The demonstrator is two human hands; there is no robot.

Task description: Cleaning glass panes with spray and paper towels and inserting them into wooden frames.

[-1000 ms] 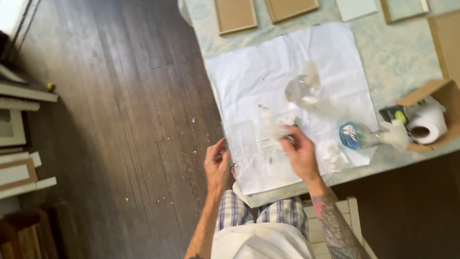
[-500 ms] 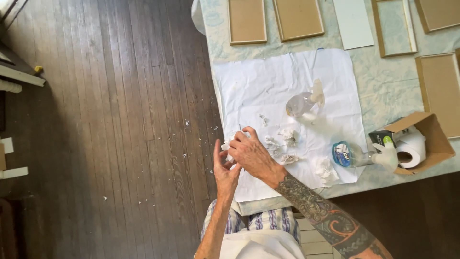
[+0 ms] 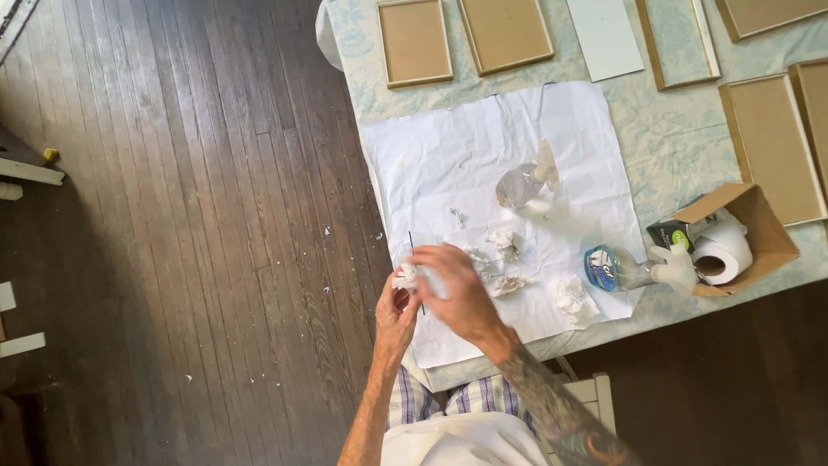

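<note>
My left hand (image 3: pixel 393 318) and my right hand (image 3: pixel 461 293) meet at the near left corner of the white paper sheet (image 3: pixel 483 138). A small crumpled white paper wad (image 3: pixel 404 276) sits at my left fingertips. A thin clear pane (image 3: pixel 417 267), visible mostly as a dark edge line, stands between the two hands. My right hand's fingers curl over it from the right. How much of the pane my right hand covers is hidden.
Several paper scraps (image 3: pixel 504 246) lie on the sheet, along with a clear spray bottle (image 3: pixel 520 184) and a blue-labelled bottle (image 3: pixel 611 268). A cardboard box (image 3: pixel 763 220) holds a paper roll (image 3: pixel 720 250). Backing boards in frames (image 3: pixel 415 41) line the far table; dark wooden floor (image 3: pixel 190 216) lies left.
My right hand left the middle of the sheet and came left to meet my left hand. Both now work close together at the sheet's left edge.
</note>
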